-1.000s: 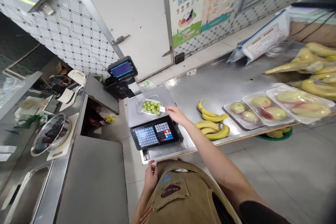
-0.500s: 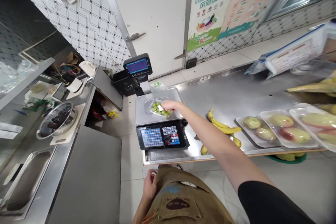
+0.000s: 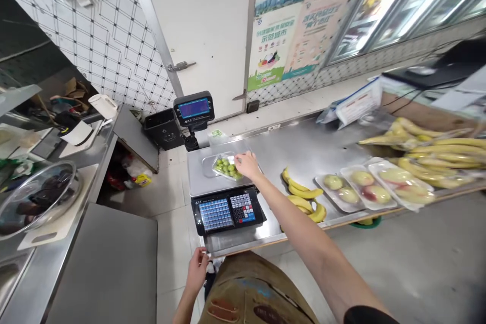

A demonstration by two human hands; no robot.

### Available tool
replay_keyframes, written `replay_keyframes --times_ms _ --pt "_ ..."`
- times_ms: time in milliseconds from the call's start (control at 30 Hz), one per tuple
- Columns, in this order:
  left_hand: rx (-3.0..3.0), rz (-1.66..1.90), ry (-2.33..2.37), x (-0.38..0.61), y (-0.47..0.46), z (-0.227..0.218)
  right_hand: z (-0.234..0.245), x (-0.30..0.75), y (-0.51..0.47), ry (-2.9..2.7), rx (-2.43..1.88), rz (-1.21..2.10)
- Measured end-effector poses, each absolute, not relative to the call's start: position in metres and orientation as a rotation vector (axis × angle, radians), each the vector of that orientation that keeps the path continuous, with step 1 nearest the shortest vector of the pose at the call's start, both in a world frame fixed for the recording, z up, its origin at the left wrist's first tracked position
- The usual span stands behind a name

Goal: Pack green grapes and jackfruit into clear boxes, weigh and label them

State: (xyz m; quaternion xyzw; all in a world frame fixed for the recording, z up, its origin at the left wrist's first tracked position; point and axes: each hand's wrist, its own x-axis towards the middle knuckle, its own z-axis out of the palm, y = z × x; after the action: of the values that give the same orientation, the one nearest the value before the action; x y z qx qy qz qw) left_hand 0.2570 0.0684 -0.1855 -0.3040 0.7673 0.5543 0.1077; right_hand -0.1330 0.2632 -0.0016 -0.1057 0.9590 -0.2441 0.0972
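The grape pack (image 3: 227, 168) sat on the scale's steel platter (image 3: 197, 179), angled across its middle: a clear plastic tray of small green grapes under film, with a white label (image 3: 229, 159) lying on its upper side, though the pictures were too coarse to show any print on it or whether it was fully stuck down. The right hand (image 3: 247, 165) reached in from the lower right and rested at the pack's right end, its fingers (image 3: 243, 172) bent down onto the film and only partly closed; whether they gripped the tray or merely pressed on it could not be told. The left hand (image 3: 197, 271) hung low beside the apron (image 3: 254, 288), near the counter's front corner, its fingers loosely curled, with nothing clearly in them. In front of the platter lay the scale's touchscreen (image 3: 215, 214) and keypad (image 3: 242, 207), and behind it stood a raised display (image 3: 193, 109). To the right on the steel counter (image 3: 296, 147) lay loose bananas (image 3: 304, 195), then wrapped trays of apples (image 3: 337, 195), with bagged bananas (image 3: 433, 162) beyond them. A black bin (image 3: 161, 129) stood behind the scale, to the left.
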Motion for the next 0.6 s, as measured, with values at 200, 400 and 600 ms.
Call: replay_keyframes --times_ms 200,400,600 --pt "-0.787 1.732 2.238 0.227 0.023 -0.151 -0.003 -0.124 0.242 2.823 -0.337 -0.604" --pt "-1.288 1.874 2.064 0.275 -0.043 -0.123 -0.002 -0.127 0.234 2.838 -0.252 -0.522" --pt "-1.840 1.790 1.775 0.390 -0.111 -0.150 0.007 -0.147 0.229 2.806 -0.093 -0.545"
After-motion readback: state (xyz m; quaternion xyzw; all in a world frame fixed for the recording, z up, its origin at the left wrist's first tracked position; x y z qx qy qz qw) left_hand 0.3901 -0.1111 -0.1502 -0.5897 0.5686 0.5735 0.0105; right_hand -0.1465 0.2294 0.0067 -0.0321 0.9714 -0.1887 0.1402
